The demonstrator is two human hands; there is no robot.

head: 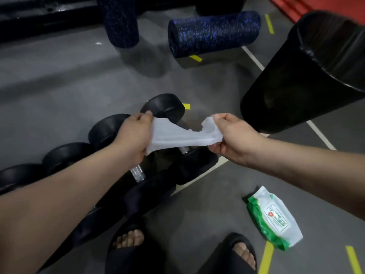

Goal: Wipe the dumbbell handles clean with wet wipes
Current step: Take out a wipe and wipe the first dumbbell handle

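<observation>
Head camera, looking down at a grey gym floor (pixel 59 86) marked with white lines and short yellow strips. At far left, a row of black dumbbells (pixel 110 131) lies side by side, running from the lower left edge towards the centre. A short stretch of one knurled metal handle (pixel 137 173) shows between the rubber heads, under the left forearm; the other handles are mostly hidden.

Just right of that, the left hand (pixel 132 135) pinches one end of a white wet wipe (pixel 177 137), fingers curled round the cloth. The wipe stretches across the centre, held in the air above the dumbbells and touching none of them. The right hand (pixel 233 135) grips its other end between thumb and curled fingers, so the sheet is being pulled open between the two hands.

Lower right, a green and white pack of wipes (pixel 274 216) lies flat on the floor, near two feet in dark slides. At upper right stands a tall black bin (pixel 308 76) lined with a bag. Two blue-speckled foam rollers (pixel 213 32) sit further back.

Judged from this, a wipe has been taken out and is being spread for use. No handle is being wiped at this moment. Whether any handle is already clean cannot be told.
</observation>
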